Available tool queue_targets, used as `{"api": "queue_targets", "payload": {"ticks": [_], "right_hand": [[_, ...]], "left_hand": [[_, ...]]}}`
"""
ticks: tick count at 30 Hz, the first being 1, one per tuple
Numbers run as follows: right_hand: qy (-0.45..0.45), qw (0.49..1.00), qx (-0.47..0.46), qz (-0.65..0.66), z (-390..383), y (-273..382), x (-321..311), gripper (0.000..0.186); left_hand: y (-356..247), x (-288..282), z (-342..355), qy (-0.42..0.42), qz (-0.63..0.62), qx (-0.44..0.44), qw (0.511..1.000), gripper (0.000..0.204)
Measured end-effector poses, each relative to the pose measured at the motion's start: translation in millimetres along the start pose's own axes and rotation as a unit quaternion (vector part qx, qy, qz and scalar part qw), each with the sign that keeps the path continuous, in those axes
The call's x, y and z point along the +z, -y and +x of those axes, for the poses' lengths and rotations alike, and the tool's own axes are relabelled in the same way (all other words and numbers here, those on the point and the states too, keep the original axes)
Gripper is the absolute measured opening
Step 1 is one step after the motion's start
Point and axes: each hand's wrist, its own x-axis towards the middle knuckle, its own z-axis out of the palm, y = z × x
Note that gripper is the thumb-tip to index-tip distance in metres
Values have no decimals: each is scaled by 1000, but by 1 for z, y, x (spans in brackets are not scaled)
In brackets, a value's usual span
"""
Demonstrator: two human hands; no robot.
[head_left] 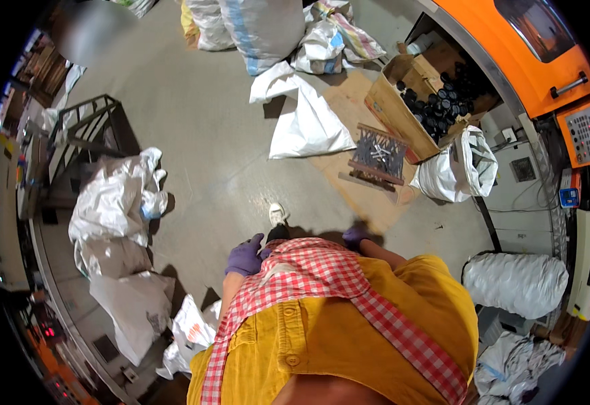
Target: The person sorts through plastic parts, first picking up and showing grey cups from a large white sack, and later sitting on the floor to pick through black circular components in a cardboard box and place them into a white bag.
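My left hand [243, 258], in a purple glove, hangs at the left edge of my red-and-white checked apron [315, 260]. Its fingers look loosely bent and apart, with nothing seen in them. On the other side of the apron is my right hand [356, 236], in the same kind of glove. It lies partly in shadow, and its fingers are too dark to make out. One white shoe [278, 214] shows on the floor ahead of my left hand.
Ahead right, an open cardboard box [393, 101] holds many black round parts, beside a dark metal rack [378, 156] with small pieces on it. White sacks [312, 125] lie ahead; more bags [116, 209] slump at left. An orange machine [504, 47] stands far right.
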Motion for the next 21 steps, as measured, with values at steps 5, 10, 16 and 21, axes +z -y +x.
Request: {"api": "queue_targets", "payload": {"ticks": [5,10,16,21], "right_hand": [[-70,989,96,88,54,9,-97,19],[-266,760,149,574,105,19,-166,24],[-164,909,277,264,107,18,-170,39],[-115,924,183,316,114,-43,-174,43]], "left_hand": [[10,-87,62,-36,32,57,997,53],[26,-132,129,-15,173,80,982,51],[2,-141,186,112,188,109,970,52],[6,-116,248,148,106,112,977,52]]}}
